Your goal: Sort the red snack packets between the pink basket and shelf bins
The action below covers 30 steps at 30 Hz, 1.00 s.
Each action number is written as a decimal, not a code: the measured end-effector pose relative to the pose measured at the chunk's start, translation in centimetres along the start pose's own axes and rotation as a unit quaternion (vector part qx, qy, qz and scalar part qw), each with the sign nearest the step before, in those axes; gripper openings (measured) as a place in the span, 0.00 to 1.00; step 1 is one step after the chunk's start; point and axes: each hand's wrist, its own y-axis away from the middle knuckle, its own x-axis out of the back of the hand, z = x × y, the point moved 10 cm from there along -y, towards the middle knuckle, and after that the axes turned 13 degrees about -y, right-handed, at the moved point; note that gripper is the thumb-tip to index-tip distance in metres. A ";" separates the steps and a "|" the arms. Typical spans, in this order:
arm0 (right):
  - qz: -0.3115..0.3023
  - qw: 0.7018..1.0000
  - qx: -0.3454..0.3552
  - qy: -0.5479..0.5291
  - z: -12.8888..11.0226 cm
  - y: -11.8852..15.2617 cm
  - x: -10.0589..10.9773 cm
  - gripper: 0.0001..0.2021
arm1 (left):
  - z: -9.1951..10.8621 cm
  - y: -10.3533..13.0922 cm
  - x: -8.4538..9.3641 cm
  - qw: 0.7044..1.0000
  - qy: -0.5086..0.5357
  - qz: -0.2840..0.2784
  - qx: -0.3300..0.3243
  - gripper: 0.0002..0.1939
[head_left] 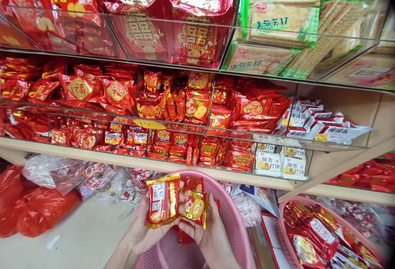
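My left hand is closed around a small red and gold biscuit packet, its back with a white label facing up. In my right hand are red and gold biscuit packets, the front one printed with round biscuits. My hands are close together, the packets nearly side by side. Directly beneath is a pink mesh basket. Another red packet shows below my fingers; whether it is held or lies in the basket I cannot tell.
Above the basket, clear-fronted shelves hold red biscuit packets, white packets and large green-edged cracker packs. A second pink basket with mixed packets stands right. Red plastic bags lie on the floor at left.
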 end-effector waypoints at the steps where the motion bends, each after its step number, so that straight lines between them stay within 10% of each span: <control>1: -0.004 1.000 -0.001 -0.001 0.0 0.0 0.0 0.29 | -0.2 -0.1 -0.2 1.000 0.001 -0.002 0.022 0.25; 30: -0.023 0.999 -0.018 -0.027 0.5 0.2 -0.4 0.22 | -2.5 -0.8 -0.6 0.972 -0.092 -0.042 0.212 0.46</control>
